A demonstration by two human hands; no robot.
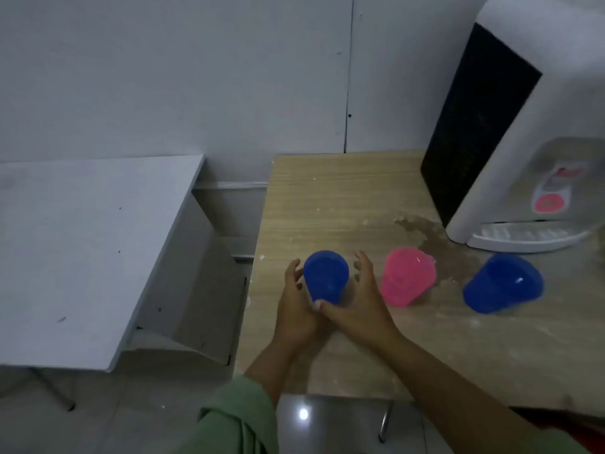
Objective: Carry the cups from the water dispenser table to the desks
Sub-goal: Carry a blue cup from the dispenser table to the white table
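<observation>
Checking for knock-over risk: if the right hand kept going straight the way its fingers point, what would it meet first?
Probably nothing but bare wooden table: the right hand points away from the body, between the left blue plastic cup and the pink plastic cup. Depth is unclear.

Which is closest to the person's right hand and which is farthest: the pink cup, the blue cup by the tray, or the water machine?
From the right hand, in the head view:
1. The pink plastic cup, just to its right on the wooden table.
2. The blue plastic cup farther right, in front of the drip tray.
3. The white water dispenser, at the table's far right corner.
</observation>
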